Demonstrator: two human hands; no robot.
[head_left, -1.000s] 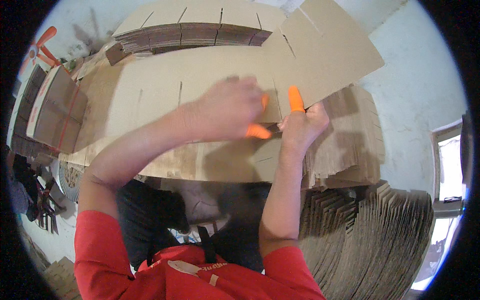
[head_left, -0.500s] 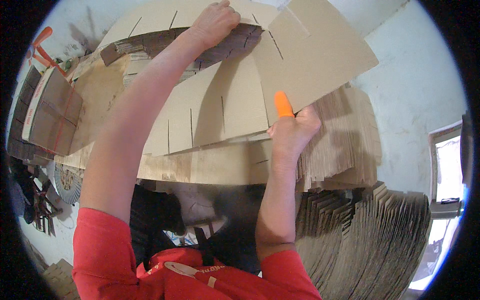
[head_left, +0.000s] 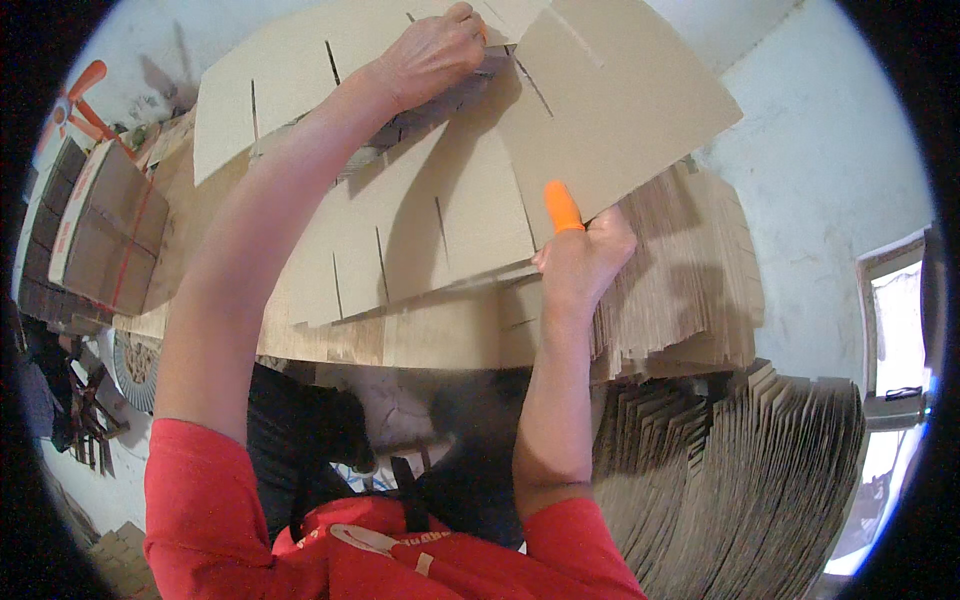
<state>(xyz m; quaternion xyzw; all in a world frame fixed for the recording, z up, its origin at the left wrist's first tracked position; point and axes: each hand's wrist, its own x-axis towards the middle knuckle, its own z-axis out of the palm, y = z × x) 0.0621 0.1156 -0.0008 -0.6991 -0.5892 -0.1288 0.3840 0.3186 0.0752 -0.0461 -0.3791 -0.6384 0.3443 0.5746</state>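
Up at the far side, my left hand (head_left: 438,58) is closed on the near edge of a slotted cardboard sheet (head_left: 290,75), and a bit of orange shows at its fingertips. My right hand (head_left: 590,245), an orange finger cot (head_left: 563,206) on one finger, pinches the lower edge of another cardboard piece (head_left: 640,110), which is raised at a slant. Between the hands a second slotted sheet (head_left: 410,235) reaches left from under that piece. My left forearm hides part of the sheets. Where the pieces join near the left hand is hard to make out.
A wooden table (head_left: 330,335) carries the work. Stacked cardboard (head_left: 680,270) stands at its right end, with more upright cardboard pieces (head_left: 750,480) below. A strapped cardboard bundle (head_left: 110,230) sits at the left, by an orange-bladed fan (head_left: 85,105).
The far slotted sheet has tilted, its left end dropping toward me over the stack beneath. My left hand has shifted slightly right and nearer. My right hand keeps its grip nearly in place.
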